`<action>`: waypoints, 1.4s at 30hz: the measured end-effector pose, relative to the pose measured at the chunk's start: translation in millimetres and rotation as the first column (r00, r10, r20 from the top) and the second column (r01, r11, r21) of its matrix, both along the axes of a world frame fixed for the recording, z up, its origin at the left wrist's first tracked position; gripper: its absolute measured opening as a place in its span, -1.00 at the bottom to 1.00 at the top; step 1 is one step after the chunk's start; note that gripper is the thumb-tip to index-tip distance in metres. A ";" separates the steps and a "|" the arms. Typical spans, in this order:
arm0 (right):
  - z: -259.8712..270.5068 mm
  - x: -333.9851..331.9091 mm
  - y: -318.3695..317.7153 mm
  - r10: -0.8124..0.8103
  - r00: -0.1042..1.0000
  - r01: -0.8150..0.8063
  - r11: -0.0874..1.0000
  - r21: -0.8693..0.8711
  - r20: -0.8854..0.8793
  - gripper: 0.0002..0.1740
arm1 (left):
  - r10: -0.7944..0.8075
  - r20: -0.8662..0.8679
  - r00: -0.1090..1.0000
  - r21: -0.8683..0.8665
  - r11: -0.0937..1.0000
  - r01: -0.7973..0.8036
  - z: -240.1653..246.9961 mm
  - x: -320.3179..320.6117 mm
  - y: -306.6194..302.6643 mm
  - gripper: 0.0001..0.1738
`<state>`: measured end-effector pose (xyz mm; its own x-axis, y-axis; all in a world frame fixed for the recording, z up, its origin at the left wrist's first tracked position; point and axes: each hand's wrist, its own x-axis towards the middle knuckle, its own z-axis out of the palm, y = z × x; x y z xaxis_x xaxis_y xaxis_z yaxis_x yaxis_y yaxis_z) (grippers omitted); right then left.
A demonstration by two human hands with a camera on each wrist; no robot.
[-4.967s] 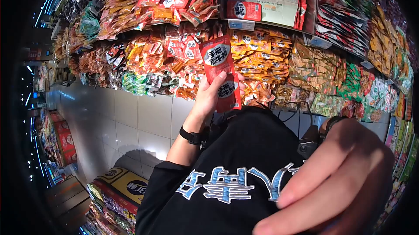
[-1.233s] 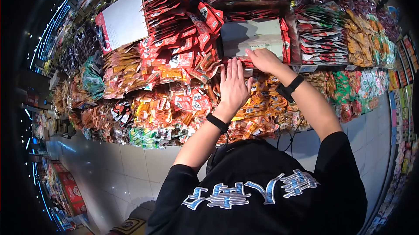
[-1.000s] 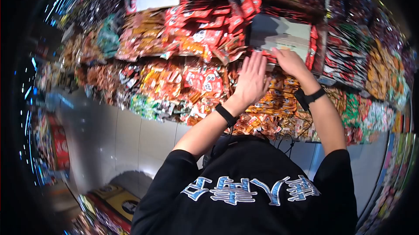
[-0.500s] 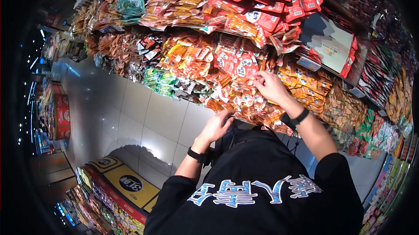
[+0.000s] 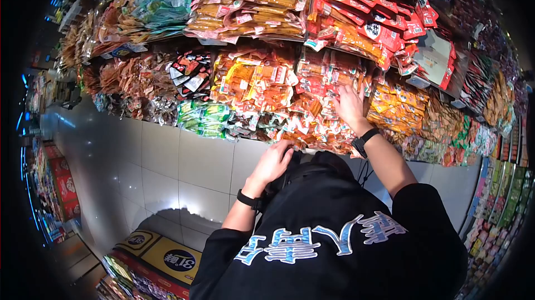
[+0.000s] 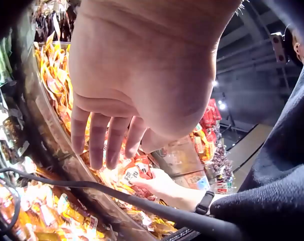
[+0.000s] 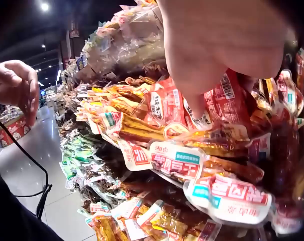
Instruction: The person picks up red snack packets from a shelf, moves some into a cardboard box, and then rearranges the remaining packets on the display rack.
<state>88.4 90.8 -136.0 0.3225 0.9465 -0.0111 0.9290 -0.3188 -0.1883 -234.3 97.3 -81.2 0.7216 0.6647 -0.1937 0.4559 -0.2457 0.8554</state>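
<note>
My right hand (image 5: 350, 108) reaches down into the lower tier of the snack display. Its fingers are among red snack packets (image 7: 164, 103) with white labels. In the right wrist view one finger overlaps a red packet with a barcode (image 7: 227, 98); the other fingertips are hidden, and I cannot tell whether they pinch it. Long brown snack packets (image 7: 177, 165) with red-and-white labels lie just in front. My left hand (image 5: 272, 162) holds nothing near the display's front edge. In the left wrist view its fingers (image 6: 97, 140) hang down, loosely extended.
Above is an upper tier with red packets (image 5: 356, 27) and amber packets (image 5: 251, 5). A pale-lidded box (image 5: 434, 57) stands to the right. Yellow packets (image 5: 398, 108) and green packets (image 5: 203, 119) flank the reach. A black cable (image 6: 117, 193) crosses below my left hand.
Both hands have left the box on the upper tier. The left dropped back to the front edge; the right moved down to the lower red packets. The head view has swung left.
</note>
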 end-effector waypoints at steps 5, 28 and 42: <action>5.1 16.6 -17.6 -0.023 0.998 0.014 0.987 0.159 0.055 -0.65 | -0.041 0.042 0.998 -0.020 0.999 0.042 -4.7 -7.4 23.8 -0.68; -11.7 -56.2 37.7 0.575 0.814 -0.567 0.817 -0.102 0.080 -0.50 | 0.119 0.016 0.993 -0.002 0.993 -0.119 -2.0 -47.1 13.2 -0.67; 58.2 -7.8 -15.4 0.297 0.346 0.150 0.919 0.365 -0.890 -0.53 | 0.262 0.216 0.941 -0.206 0.954 -0.218 11.7 53.7 -4.5 -0.44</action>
